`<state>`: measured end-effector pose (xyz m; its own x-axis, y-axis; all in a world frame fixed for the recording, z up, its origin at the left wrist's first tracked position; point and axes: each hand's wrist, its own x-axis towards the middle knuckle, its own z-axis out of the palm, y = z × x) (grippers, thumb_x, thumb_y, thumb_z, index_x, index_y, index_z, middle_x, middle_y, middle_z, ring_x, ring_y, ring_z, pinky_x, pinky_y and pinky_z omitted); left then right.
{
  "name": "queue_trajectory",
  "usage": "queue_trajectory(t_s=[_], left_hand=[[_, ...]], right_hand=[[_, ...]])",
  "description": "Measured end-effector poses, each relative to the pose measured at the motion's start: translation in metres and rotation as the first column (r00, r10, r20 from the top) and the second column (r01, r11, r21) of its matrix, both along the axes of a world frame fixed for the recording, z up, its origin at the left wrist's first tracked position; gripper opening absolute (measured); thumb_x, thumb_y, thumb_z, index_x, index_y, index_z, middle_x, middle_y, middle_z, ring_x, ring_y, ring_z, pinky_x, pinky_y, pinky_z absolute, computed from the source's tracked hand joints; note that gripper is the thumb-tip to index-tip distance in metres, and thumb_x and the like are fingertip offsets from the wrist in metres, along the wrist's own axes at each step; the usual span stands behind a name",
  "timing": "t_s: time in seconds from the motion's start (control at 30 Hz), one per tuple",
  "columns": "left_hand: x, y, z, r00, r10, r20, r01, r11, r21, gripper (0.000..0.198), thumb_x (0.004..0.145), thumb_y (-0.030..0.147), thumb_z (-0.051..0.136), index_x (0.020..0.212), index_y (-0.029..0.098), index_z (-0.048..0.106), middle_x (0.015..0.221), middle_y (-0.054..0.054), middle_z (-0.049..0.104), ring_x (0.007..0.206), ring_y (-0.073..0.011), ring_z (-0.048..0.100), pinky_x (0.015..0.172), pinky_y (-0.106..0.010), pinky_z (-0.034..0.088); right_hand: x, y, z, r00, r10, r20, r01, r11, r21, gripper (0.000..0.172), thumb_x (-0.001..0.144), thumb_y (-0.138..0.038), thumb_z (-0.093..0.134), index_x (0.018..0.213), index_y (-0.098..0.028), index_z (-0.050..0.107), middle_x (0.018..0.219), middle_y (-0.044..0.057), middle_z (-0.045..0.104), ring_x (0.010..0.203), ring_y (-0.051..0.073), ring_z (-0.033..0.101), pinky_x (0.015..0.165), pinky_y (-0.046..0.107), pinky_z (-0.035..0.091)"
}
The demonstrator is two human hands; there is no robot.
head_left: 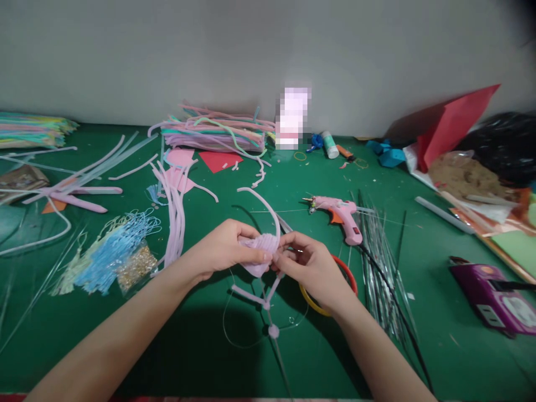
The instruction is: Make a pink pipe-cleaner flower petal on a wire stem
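Left hand (226,249): centre of frame, fingers closed around the left side of the fuzzy pink piece (258,244), thumb pressed on top.
Right hand (313,269): just right of centre, thumb and fingertips pinching the piece's right edge.
Fuzzy pink piece: centre, held between both hands above the green table (419,184); one strand arching upward, a thin stem with small pink balls hanging toward lower centre.
Hoops (350,278): red and yellow, flat on the table, partly hidden under the right hand.
Glue gun (341,215): pink, right of centre, above the right hand.
Wires (379,268): thin bundle, just right of the hoops.
Fuzzy sticks (218,134): pastel pile, upper centre, by the wall.
Tassels (113,251): blue, left of the left forearm.
Purple box (494,296): lower right.
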<state>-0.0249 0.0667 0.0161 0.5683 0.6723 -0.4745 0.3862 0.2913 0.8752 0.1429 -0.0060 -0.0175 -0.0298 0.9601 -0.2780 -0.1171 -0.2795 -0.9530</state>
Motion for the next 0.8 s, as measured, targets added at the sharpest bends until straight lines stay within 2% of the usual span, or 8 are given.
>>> queue_trajectory(t_s=[0.23,0.4,0.6,0.8], left_hand=[[-0.0022,0.0004,-0.0008,1.0,0.003,0.022,-0.002,0.999,-0.053,0.019,0.062,0.026,0.078,0.073,0.013,0.071,0.072,-0.002,0.07,0.065,-0.014,0.061,0.061,-0.022,0.045],[-0.0032,0.0006,-0.0022,1.0,-0.014,0.024,0.015,0.999,-0.032,0.02,0.062,0.028,0.078,0.072,0.013,0.07,0.072,-0.002,0.069,0.064,-0.0143,0.06,0.06,-0.022,0.045],[-0.0014,-0.0016,-0.0047,1.0,-0.031,0.004,0.031,0.999,0.008,0.02,0.062,0.029,0.076,0.068,0.014,0.065,0.064,0.002,0.06,0.058,-0.0109,0.053,0.055,-0.02,0.038],[0.0002,-0.0031,-0.0035,0.998,-0.045,-0.038,0.047,0.998,0.048,0.021,0.062,0.03,0.075,0.064,0.014,0.061,0.06,0.004,0.052,0.055,-0.0091,0.046,0.051,-0.019,0.032]], right_hand=[[0.0022,-0.001,0.0002,0.998,0.035,-0.061,-0.036,0.999,-0.019,0.018,0.07,-0.018,0.071,0.085,-0.019,0.062,0.07,-0.001,0.067,0.062,0.011,0.062,0.061,0.024,0.049],[0.0016,-0.001,-0.0007,0.999,0.039,-0.033,-0.04,0.999,-0.011,0.017,0.07,-0.019,0.071,0.084,-0.019,0.061,0.068,-0.001,0.067,0.06,0.012,0.061,0.059,0.024,0.048],[-0.0011,-0.0007,-0.004,1.0,0.008,-0.021,-0.009,1.0,-0.009,0.017,0.067,-0.015,0.07,0.078,-0.019,0.057,0.063,-0.004,0.064,0.056,0.011,0.058,0.057,0.023,0.046],[-0.0033,-0.001,-0.0083,1.0,0.005,-0.001,-0.005,1.0,-0.017,0.012,0.071,-0.015,0.064,0.077,-0.02,0.055,0.059,-0.006,0.06,0.053,0.01,0.056,0.055,0.023,0.044]])
